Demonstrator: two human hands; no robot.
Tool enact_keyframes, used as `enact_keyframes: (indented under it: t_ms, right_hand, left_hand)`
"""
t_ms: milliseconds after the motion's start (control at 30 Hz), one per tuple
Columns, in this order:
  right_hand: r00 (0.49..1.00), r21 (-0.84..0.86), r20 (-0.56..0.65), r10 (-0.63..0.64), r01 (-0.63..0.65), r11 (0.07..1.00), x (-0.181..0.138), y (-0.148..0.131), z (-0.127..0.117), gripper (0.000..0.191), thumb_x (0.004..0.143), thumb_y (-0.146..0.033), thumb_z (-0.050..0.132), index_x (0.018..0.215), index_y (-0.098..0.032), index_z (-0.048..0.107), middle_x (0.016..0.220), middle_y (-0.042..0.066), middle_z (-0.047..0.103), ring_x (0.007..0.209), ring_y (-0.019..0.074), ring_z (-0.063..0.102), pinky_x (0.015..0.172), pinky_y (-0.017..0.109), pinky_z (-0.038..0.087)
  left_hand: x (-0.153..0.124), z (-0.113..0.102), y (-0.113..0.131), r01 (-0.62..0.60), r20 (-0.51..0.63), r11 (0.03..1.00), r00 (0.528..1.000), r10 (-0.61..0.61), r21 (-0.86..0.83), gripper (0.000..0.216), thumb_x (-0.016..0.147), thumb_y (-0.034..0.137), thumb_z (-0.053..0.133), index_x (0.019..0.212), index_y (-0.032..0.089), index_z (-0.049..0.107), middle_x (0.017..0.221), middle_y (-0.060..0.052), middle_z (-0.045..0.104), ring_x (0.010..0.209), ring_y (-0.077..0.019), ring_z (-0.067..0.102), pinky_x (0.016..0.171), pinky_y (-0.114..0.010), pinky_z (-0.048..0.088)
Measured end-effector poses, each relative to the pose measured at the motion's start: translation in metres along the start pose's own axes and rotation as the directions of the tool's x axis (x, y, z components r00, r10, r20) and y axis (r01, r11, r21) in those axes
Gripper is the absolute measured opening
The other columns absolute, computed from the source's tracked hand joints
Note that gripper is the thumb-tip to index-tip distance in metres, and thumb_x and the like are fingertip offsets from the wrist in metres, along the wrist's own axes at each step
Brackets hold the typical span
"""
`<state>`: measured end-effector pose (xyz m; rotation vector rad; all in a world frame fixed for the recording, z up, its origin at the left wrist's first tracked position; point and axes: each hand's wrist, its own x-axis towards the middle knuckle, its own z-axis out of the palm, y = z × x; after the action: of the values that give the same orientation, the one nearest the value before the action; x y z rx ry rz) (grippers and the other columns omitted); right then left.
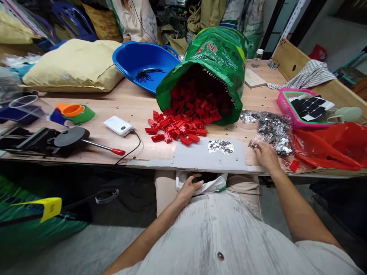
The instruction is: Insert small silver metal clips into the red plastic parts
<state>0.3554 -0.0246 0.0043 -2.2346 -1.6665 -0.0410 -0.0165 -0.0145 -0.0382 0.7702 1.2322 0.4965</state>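
Metal pieces [275, 131], small, silvery and glinting, lie heaped right of centre in the frame. The right hand [267, 156] is beside them, its forearm slanting up from lower right, fingers bent; whether they pinch any bits I cannot tell. The left hand [189, 188], lower centre, lies at a white bag [214, 186], thumb and fingers apart. Glossy red plastic parts [179, 126] are piled mid-frame.

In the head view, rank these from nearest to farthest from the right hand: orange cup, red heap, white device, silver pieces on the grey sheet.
From the right hand:
1. Silver pieces, just left, on the grey sheet.
2. Red heap, farther left, at the green bag's mouth.
3. White device, left of the heap.
4. Orange cup, farthest left.
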Motion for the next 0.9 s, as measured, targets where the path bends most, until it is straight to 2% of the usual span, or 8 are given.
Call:
enact_keyframes:
  t_ms: [100, 200, 333, 500, 600, 700, 800, 900]
  right_hand:
    - [1.000, -0.012, 0.028, 0.014, -0.013, 1.000, 0.003, -0.007, 0.003, 0.027, 0.090, -0.026, 0.051, 0.112, -0.021, 0.067, 0.106, 0.012, 0.065, 0.095, 0.0265, 0.059, 0.084, 0.037, 0.044]
    - [0.997, 0.049, 0.072, -0.025, 0.021, 0.999, 0.000, -0.008, 0.004, 0.018, 0.089, -0.025, 0.053, 0.100, -0.023, 0.067, 0.100, 0.009, 0.067, 0.093, 0.0242, 0.059, 0.083, 0.035, 0.044]
    - [0.990, 0.106, 0.119, -0.075, 0.063, 0.992, -0.010, -0.002, 0.001, 0.016, 0.089, -0.026, 0.052, 0.093, -0.022, 0.067, 0.096, 0.008, 0.069, 0.091, 0.0230, 0.060, 0.082, 0.034, 0.043]
    - [0.993, 0.123, 0.113, -0.016, 0.002, 0.992, -0.022, 0.006, -0.007, 0.018, 0.088, -0.034, 0.055, 0.092, -0.022, 0.069, 0.096, 0.006, 0.072, 0.087, 0.0230, 0.063, 0.078, 0.034, 0.044]
    - [0.991, 0.233, 0.135, -0.024, -0.008, 0.972, -0.026, 0.009, -0.011, 0.021, 0.087, -0.038, 0.058, 0.094, -0.023, 0.071, 0.097, 0.004, 0.074, 0.086, 0.0221, 0.065, 0.078, 0.033, 0.046]
    - [0.994, 0.313, 0.097, 0.046, -0.074, 0.947, -0.023, 0.012, -0.015, 0.026, 0.088, -0.038, 0.055, 0.102, -0.024, 0.072, 0.100, 0.004, 0.075, 0.086, 0.0219, 0.066, 0.079, 0.033, 0.047]
    - [0.993, 0.261, 0.043, 0.111, -0.118, 0.958, -0.014, 0.013, -0.016, 0.026, 0.089, -0.033, 0.053, 0.103, -0.022, 0.072, 0.100, 0.006, 0.074, 0.088, 0.0233, 0.066, 0.079, 0.034, 0.047]
    - [0.998, 0.197, 0.031, 0.045, -0.050, 0.979, -0.004, 0.010, -0.011, 0.025, 0.088, -0.029, 0.054, 0.104, -0.021, 0.071, 0.102, 0.008, 0.073, 0.092, 0.0246, 0.064, 0.082, 0.036, 0.047]
  left_hand:
    - [0.002, -0.004, -0.003, 0.022, -0.022, 1.000, 1.000, -0.022, -0.012, 0.052, 0.063, 0.032, 0.084, 0.110, 0.019, 0.064, 0.086, -0.003, 0.069, 0.085, -0.0208, 0.067, 0.085, -0.033, 0.049]
    - [0.005, -0.008, -0.008, 0.027, -0.038, 0.999, 0.999, -0.028, -0.031, 0.050, 0.064, 0.030, 0.084, 0.108, 0.019, 0.065, 0.095, -0.005, 0.069, 0.085, -0.0201, 0.067, 0.084, -0.032, 0.050]
    - [0.012, -0.012, -0.016, 0.008, -0.038, 1.000, 0.999, -0.008, 0.004, 0.051, 0.064, 0.033, 0.083, 0.109, 0.018, 0.066, 0.099, -0.006, 0.069, 0.088, -0.0204, 0.066, 0.085, -0.032, 0.049]
    - [0.017, -0.014, -0.021, -0.027, -0.021, 1.000, 0.999, 0.027, 0.007, 0.056, 0.061, 0.038, 0.085, 0.109, 0.016, 0.066, 0.099, -0.007, 0.068, 0.087, -0.0208, 0.066, 0.087, -0.033, 0.048]
    - [0.016, -0.013, -0.020, -0.026, -0.022, 0.999, 0.999, 0.025, -0.023, 0.057, 0.058, 0.040, 0.087, 0.106, 0.016, 0.067, 0.101, -0.007, 0.068, 0.088, -0.0216, 0.067, 0.087, -0.033, 0.048]
    - [0.015, -0.013, -0.020, -0.022, -0.016, 0.999, 1.000, 0.022, -0.025, 0.059, 0.057, 0.042, 0.087, 0.107, 0.016, 0.066, 0.101, -0.007, 0.068, 0.090, -0.0223, 0.067, 0.087, -0.033, 0.048]
    - [0.014, -0.012, -0.020, -0.036, -0.016, 0.999, 0.999, 0.036, -0.004, 0.060, 0.058, 0.043, 0.086, 0.107, 0.015, 0.066, 0.099, -0.007, 0.068, 0.090, -0.0226, 0.067, 0.088, -0.034, 0.048]
    - [0.014, -0.012, -0.020, -0.041, -0.030, 0.999, 0.999, 0.042, 0.025, 0.061, 0.058, 0.044, 0.086, 0.108, 0.015, 0.066, 0.098, -0.007, 0.069, 0.089, -0.0227, 0.067, 0.087, -0.035, 0.048]
